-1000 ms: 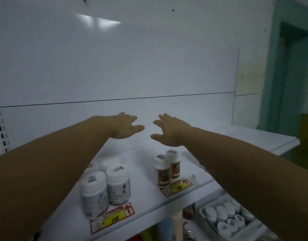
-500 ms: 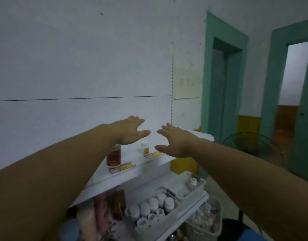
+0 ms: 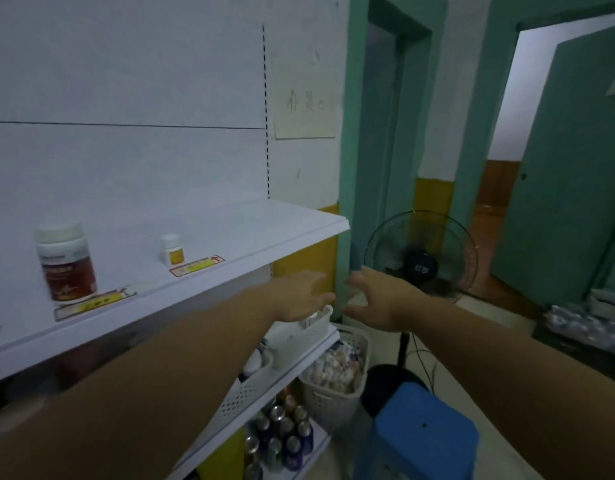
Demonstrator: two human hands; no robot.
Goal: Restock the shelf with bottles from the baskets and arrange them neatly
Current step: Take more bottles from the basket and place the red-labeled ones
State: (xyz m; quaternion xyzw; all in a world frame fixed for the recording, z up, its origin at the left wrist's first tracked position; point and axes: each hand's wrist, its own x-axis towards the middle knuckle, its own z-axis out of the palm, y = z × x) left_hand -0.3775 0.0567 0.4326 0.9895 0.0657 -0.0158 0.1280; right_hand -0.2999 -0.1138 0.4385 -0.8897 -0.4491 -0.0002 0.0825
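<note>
Now, in the head view, both our hands are empty. The left hand and the right hand reach out side by side past the right end of the shelf, fingers loosely spread and holding nothing. They hover just above the white basket on the tier below.

The shelf carries a brown bottle and, well apart to its right, a small white bottle, each behind a price tag.

To do this step well, we judge that we should lower the hands into the basket. We then curl the fingers round one bottle's body each and lift straight up, clear of the shelf edge. New bottles should stand upright beside their kind, labels forward. What the floor basket holds is too blurred to name.
</note>
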